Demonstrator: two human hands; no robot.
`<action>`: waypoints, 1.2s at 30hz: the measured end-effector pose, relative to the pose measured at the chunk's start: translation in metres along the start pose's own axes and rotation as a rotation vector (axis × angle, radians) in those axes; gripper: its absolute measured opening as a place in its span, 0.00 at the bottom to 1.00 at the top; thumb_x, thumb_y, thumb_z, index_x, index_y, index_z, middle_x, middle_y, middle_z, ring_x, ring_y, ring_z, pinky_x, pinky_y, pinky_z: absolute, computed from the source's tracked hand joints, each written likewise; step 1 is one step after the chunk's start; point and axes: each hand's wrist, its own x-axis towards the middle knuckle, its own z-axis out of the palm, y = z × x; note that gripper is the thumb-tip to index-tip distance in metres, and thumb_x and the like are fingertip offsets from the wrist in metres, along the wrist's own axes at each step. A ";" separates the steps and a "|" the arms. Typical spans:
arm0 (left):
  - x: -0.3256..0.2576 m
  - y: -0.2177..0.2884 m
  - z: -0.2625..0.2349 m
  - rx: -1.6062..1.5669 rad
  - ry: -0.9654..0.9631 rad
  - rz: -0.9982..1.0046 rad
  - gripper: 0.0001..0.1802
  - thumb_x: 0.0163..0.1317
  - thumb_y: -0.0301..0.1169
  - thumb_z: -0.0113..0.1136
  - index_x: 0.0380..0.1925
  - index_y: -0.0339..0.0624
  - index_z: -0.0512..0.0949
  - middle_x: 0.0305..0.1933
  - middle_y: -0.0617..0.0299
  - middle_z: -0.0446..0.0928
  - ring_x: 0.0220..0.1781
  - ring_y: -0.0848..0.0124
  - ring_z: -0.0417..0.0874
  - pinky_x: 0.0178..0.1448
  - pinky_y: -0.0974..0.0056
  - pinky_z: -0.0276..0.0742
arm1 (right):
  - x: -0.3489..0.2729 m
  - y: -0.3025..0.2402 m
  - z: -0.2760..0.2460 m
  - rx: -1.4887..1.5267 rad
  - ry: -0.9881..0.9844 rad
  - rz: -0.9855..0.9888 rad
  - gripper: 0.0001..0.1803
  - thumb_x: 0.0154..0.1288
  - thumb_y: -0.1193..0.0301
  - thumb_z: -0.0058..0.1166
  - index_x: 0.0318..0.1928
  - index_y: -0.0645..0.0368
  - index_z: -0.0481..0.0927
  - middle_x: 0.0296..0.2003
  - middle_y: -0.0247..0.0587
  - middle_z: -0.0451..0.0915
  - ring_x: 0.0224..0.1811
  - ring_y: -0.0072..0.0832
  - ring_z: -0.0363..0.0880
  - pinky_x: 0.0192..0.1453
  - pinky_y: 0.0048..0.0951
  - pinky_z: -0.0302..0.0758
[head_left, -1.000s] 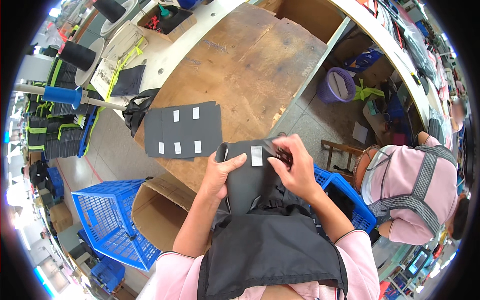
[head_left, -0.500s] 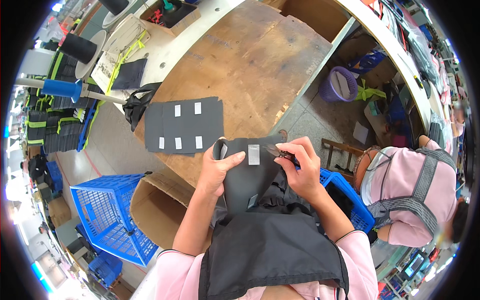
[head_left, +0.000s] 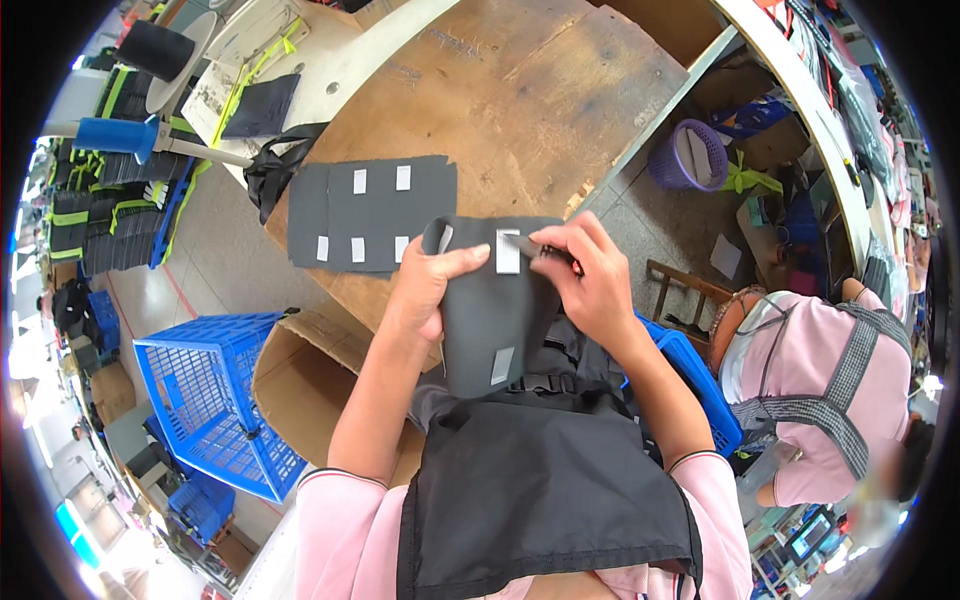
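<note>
Grey and bending: pinching the panel (head_left: 490, 315) by its upper left edge in the left hand (head_left: 425, 285), laying the thumb across its face. Closing the right hand (head_left: 592, 275) around a dark tool (head_left: 523, 244), pointing its tip leftward at the upper label (head_left: 508, 263). Not showing clearly: contact between tip and label, or a slight gap. Holding the panel up before the apron (head_left: 550, 490), with the lower label (head_left: 502, 366) facing up too.

Risking, probably, a torn or scratched upper label from pressing the tip too steeply. Risking also a nick in the grey face from skidding past the label's edge. Apparently gripping mainly at the left, thus inviting a buckle or twist under the tool. Resting the left thumb just beside the upper label, so chancing a jab from any leftward slip.

Farther out, facing flat panels (head_left: 380, 215) on the board (head_left: 500, 120), near the left hand; possibly dragging them askew with a careless sweep. Having a carton (head_left: 300, 385) and left basket (head_left: 230, 335) on one side, a right basket (head_left: 700, 400) on the other; perhaps losing panel or tool downward from loosening either grip.
</note>
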 end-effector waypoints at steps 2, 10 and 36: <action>0.008 0.006 -0.004 -0.001 -0.010 -0.033 0.12 0.51 0.21 0.62 0.37 0.35 0.76 0.35 0.56 0.79 0.35 0.66 0.82 0.39 0.62 0.81 | 0.010 0.005 0.006 0.074 0.045 0.073 0.10 0.51 0.80 0.60 0.37 0.61 0.78 0.30 0.40 0.72 0.28 0.31 0.76 0.30 0.28 0.73; 0.028 0.028 -0.056 -0.165 0.158 0.135 0.14 0.51 0.23 0.64 0.39 0.32 0.76 0.36 0.53 0.80 0.35 0.64 0.83 0.41 0.58 0.82 | -0.020 0.042 0.012 0.527 0.050 0.575 0.11 0.57 0.80 0.55 0.42 0.65 0.74 0.34 0.32 0.70 0.31 0.15 0.71 0.31 0.17 0.69; 0.077 0.009 -0.206 0.295 1.212 0.237 0.62 0.35 0.32 0.78 0.67 0.38 0.45 0.68 0.45 0.51 0.67 0.54 0.59 0.69 0.55 0.58 | -0.033 0.046 0.058 0.355 -0.234 0.766 0.15 0.52 0.78 0.60 0.42 0.63 0.74 0.32 0.29 0.69 0.33 0.16 0.66 0.39 0.18 0.67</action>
